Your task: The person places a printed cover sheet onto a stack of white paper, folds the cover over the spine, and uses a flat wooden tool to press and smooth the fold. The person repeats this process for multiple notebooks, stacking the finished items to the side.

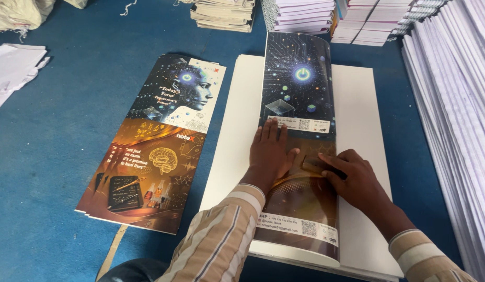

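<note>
A long glossy cover sheet (300, 83), dark blue above and brown below, lies folded over a white paper block (357, 120) on the blue floor. My left hand (269, 151) presses flat on the sheet's middle, fingers spread. My right hand (352, 177) sits just to the right of it and grips a small dark block-like tool (316, 165) against the sheet. Both sleeves are striped.
A stack of printed cover sheets (159, 146) lies to the left. Spiral-bound notebook stacks (305, 14) stand at the back and a long row of white page blocks (457, 120) runs down the right. White paper scraps (12, 70) lie far left.
</note>
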